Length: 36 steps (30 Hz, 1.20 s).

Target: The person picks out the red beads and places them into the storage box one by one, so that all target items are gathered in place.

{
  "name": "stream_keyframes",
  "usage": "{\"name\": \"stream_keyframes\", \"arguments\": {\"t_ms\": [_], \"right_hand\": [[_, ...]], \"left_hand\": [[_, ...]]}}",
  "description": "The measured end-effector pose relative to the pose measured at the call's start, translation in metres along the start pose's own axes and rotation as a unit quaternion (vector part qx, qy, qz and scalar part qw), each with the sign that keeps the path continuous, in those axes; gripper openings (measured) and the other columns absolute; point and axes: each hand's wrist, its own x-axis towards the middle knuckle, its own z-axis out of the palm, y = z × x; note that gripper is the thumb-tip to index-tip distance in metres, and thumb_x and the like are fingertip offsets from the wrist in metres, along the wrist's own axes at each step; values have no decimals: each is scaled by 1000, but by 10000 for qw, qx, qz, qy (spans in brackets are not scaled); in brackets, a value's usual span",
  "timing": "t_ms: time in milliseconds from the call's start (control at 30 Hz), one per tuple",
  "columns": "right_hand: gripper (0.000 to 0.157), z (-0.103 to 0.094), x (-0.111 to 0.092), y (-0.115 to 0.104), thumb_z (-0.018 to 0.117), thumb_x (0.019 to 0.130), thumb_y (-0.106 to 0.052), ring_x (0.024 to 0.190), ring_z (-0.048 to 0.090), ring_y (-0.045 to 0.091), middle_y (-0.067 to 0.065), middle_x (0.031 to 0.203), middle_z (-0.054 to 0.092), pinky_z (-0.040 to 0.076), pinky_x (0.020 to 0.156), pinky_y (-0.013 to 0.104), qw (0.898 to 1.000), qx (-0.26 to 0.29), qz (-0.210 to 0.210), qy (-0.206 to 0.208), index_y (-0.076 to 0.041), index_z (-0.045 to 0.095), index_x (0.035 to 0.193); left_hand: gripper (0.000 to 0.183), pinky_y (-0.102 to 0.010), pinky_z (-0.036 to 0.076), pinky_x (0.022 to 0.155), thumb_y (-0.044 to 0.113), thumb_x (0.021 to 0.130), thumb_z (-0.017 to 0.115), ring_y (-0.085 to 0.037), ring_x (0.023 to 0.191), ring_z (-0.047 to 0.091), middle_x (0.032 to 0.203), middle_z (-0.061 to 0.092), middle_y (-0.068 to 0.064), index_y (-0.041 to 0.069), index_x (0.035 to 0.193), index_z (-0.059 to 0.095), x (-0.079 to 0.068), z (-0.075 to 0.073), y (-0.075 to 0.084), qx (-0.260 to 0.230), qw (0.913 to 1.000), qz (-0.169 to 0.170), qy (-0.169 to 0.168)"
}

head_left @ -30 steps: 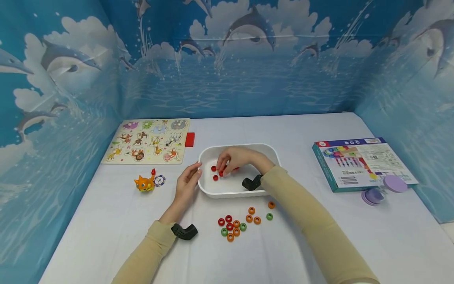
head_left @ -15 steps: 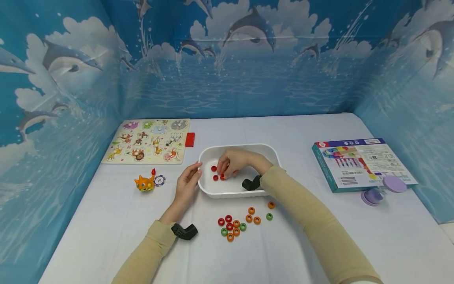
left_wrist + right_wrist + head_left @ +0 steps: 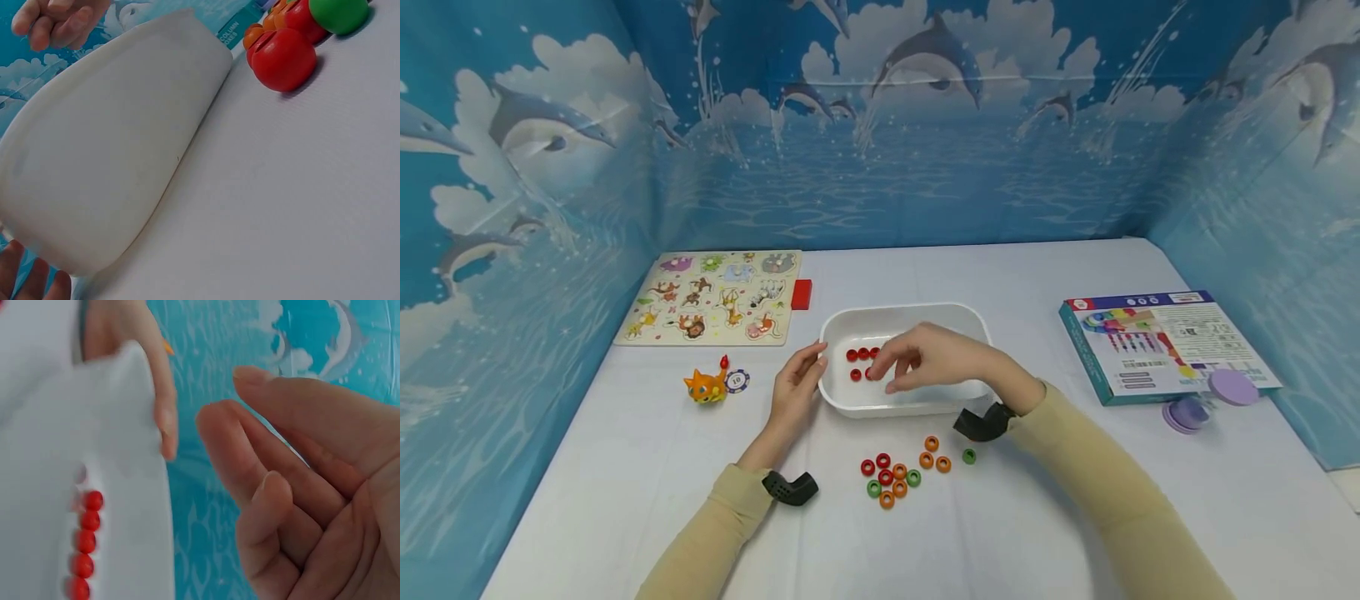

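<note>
In the head view my right hand (image 3: 937, 360) hangs over the white tray (image 3: 917, 408), fingers loosely bent. Nothing lies between its thumb and fingers in the right wrist view. Red beads (image 3: 862, 353) sit in the left part of the tray, partly covered by that hand; the right wrist view shows a line of red beads (image 3: 86, 541) there. My left hand (image 3: 795, 387) rests its fingers against the tray's left end. In front of the tray lie loose ring-shaped beads: red (image 3: 886, 478), orange (image 3: 943, 464) and green (image 3: 913, 478).
At the back left lies an animal puzzle board (image 3: 715, 300) with a red block (image 3: 802, 295) beside it. An orange cat toy (image 3: 705, 387) and a round chip (image 3: 737, 381) are left of my left hand. A flat box (image 3: 1172, 346) and purple lidded container (image 3: 1191, 414) stand right.
My right hand has risen from the beads in the tray and shifted right and toward me, fingers parted. More red beads now show. An orange bead is now hidden behind the right wrist camera.
</note>
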Motion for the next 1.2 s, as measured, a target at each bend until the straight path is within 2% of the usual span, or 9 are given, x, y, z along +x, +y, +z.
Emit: {"name": "stream_keyframes", "arguments": {"t_ms": [200, 400, 567, 667, 800, 933, 1200], "right_hand": [[21, 40, -28, -4, 66, 81, -17, 81, 59, 3, -10, 93, 64, 52, 68, 23, 9994, 298, 22, 167, -21, 64, 101], [20, 80, -41, 4, 62, 85, -16, 88, 59, 6, 2, 99, 64, 52, 77, 25, 9951, 855, -283, 402, -12, 63, 105], [24, 104, -43, 21, 61, 85, -20, 94, 57, 9, -1, 103, 63, 49, 81, 25, 9937, 558, -437, 863, -10, 62, 107], [24, 112, -41, 32, 61, 85, -17, 95, 56, 9, -5, 104, 62, 48, 83, 23, 9932, 337, -524, 987, -11, 62, 108], [24, 116, -39, 41, 61, 85, -15, 98, 54, 4, -9, 106, 61, 47, 85, 21, 9947, 274, -447, 888, -14, 62, 109], [23, 116, -37, 42, 61, 85, -15, 98, 53, 2, -11, 106, 61, 46, 85, 21, 9958, 140, -435, 794, -17, 63, 108], [19, 115, -35, 43, 62, 84, -15, 95, 52, 1, -13, 102, 61, 46, 82, 20, 9946, -129, -614, 831, -19, 66, 103]], "left_hand": [[32, -22, 42, 91, 13, 92, 49, -16, 121, 40, 135, 40, -7, 0, 122, 49, 3, -2, -9, -44, 9999, -111, 20], [34, -22, 42, 91, 18, 92, 51, -14, 120, 41, 135, 40, -4, 3, 122, 50, 6, -5, -22, -163, 9998, -149, 30], [36, -22, 42, 91, 25, 90, 53, -11, 119, 42, 133, 42, -1, 7, 121, 53, 6, -4, -24, -194, 9998, -23, 46], [36, -22, 42, 92, 25, 90, 53, -11, 120, 41, 133, 42, 0, 6, 121, 53, 5, -3, -22, -205, 9998, 32, 48], [34, -22, 41, 93, 21, 91, 52, -12, 121, 39, 135, 40, -2, 6, 121, 52, 4, -3, -21, -241, 9997, 34, 27], [32, -22, 41, 93, 19, 91, 52, -12, 122, 38, 136, 39, -3, 7, 121, 52, 4, -3, -23, -241, 9997, 2, 40], [36, -22, 42, 92, 27, 89, 55, -11, 120, 40, 133, 42, -1, 7, 120, 53, 5, -4, -24, -192, 9997, 100, 66]]}}
